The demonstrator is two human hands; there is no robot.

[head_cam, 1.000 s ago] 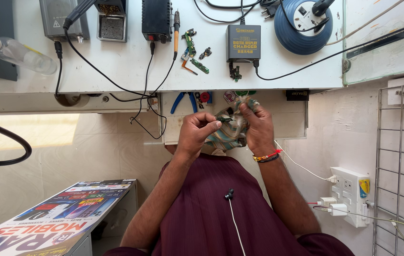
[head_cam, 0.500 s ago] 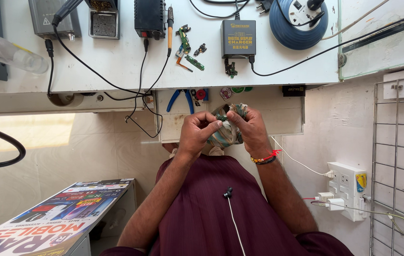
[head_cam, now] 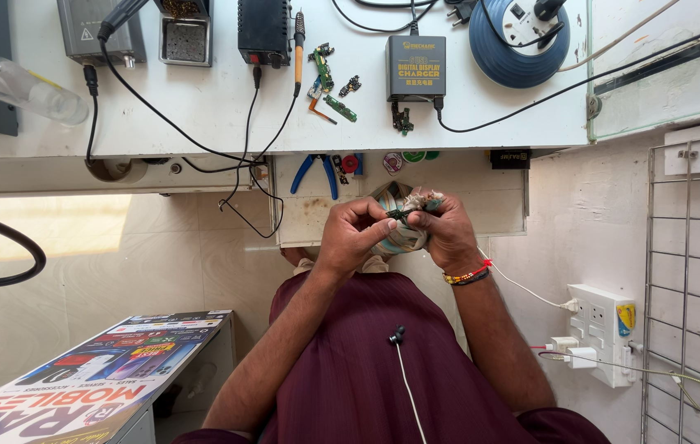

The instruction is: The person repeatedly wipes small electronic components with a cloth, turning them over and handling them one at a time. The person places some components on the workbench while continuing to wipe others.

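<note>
**Both hands pinched a small dark part over a bundled cloth**

The left hand (head_cam: 354, 238) and the right hand (head_cam: 447, 234) met just below the front edge of the white counter (head_cam: 202, 107), knuckles nearly touching. Between them sat a small dark part (head_cam: 401, 214), thin and greenish-black; its exact kind could not be told. The fingers of both hands were clamped on it, the left thumb and forefinger closing from 9 o'clock, the right from 3 o'clock. Behind and under the part, a patterned cloth bundle (head_cam: 399, 234) lay cupped against the right palm. A red and yellow thread band (head_cam: 469, 274) circled the right wrist.

At 12 o'clock from the hands, an open drawer (head_cam: 309, 214) held blue-handled pliers (head_cam: 314, 170). Further up on the counter lay loose green circuit-board strips (head_cam: 329, 82), a soldering iron (head_cam: 299, 45) and a dark box-shaped charger unit (head_cam: 415, 67). At 1 o'clock sat a round blue extension reel (head_cam: 522, 45). At 10 o'clock a clear plastic bottle (head_cam: 25, 86) lay on its side.

At 4 o'clock a white power strip (head_cam: 605, 333) hung on the tiled wall, beside a wire rack (head_cam: 695, 271). At 7 o'clock stood a printed colourful poster board (head_cam: 78, 378). A black earphone (head_cam: 397, 335) on a white cord rested on the maroon shirt (head_cam: 350, 370).
</note>
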